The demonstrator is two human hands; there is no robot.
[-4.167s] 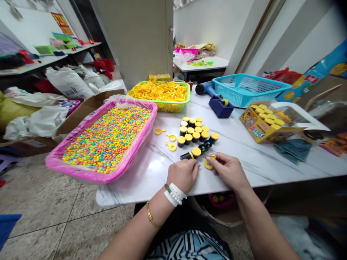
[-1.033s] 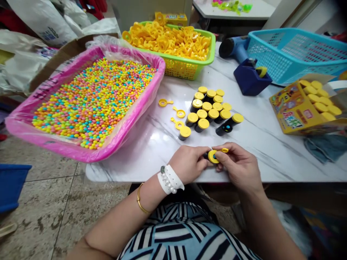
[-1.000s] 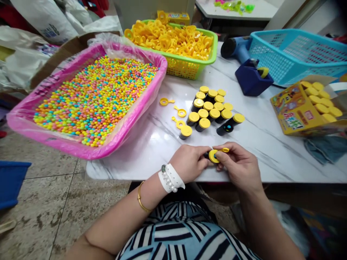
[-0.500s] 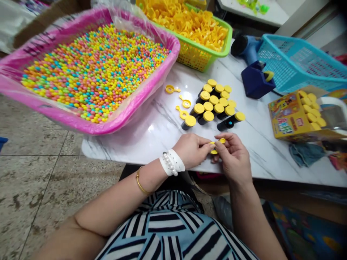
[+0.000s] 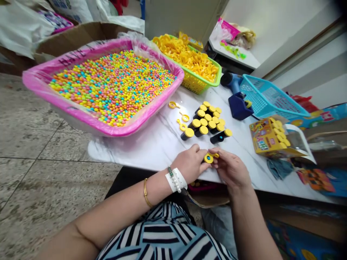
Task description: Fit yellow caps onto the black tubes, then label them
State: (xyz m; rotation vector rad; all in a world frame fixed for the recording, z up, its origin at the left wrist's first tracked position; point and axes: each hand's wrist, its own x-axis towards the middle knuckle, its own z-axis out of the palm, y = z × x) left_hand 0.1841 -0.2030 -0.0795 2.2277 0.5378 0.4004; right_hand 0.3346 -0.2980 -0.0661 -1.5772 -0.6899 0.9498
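Between my hands is a small yellow plastic cap (image 5: 208, 159) with a ring-shaped part, a tab and a blue dot at its middle. The thumb and fingers of my left hand (image 5: 188, 162) pinch its round part. My right hand (image 5: 234, 168) has its fingers closed at the tab side. Just beyond stands a cluster of black tubes with yellow lids (image 5: 204, 130). One black tube (image 5: 217, 138) lies tilted at the near right, with a blue spot showing. Left of the cluster lie three loose yellow caps, among them a ringed one (image 5: 183, 127).
A pink tray (image 5: 151, 117) lined with plastic holds many coloured balls. Behind it, a green basket (image 5: 217, 77) is heaped with yellow parts. To the right are a dark blue holder (image 5: 240, 107), a light blue basket (image 5: 271, 95) and a yellow box (image 5: 261, 139) with yellow-lidded tubes.
The view has shifted, so more of the room's back shows. My hands have turned the yellow cap so its round face and blue centre show toward me.
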